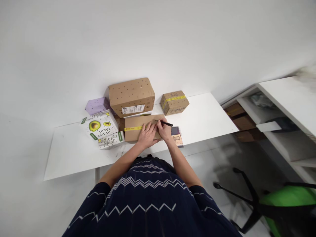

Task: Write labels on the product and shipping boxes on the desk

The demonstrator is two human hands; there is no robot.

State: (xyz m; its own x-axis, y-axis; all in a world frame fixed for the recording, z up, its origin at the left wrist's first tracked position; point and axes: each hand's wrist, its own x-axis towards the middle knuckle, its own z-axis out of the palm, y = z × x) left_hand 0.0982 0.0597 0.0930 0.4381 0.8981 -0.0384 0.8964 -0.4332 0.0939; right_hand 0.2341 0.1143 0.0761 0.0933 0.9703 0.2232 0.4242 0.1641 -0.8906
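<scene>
A brown cardboard box (133, 121) with yellow tape lies on the white table in front of me. My left hand (148, 134) rests flat on its top, fingers stretched out. In my right hand (164, 130) is a black pen (168, 124), its tip pointing left at the box top. Whether it touches the cardboard I cannot tell. Beside the right hand lies a dark flat item (174, 129), partly blurred, next to a small orange-and-white picture card (177, 140).
Behind stand a large brown carton (130, 92), a smaller taped carton (174, 102) and a lilac box (96, 106). White avocado-print boxes (100, 126) are stacked at left. The table (207, 115) meets the wall; a shelf unit (283, 89) and green chair (286, 200) are right.
</scene>
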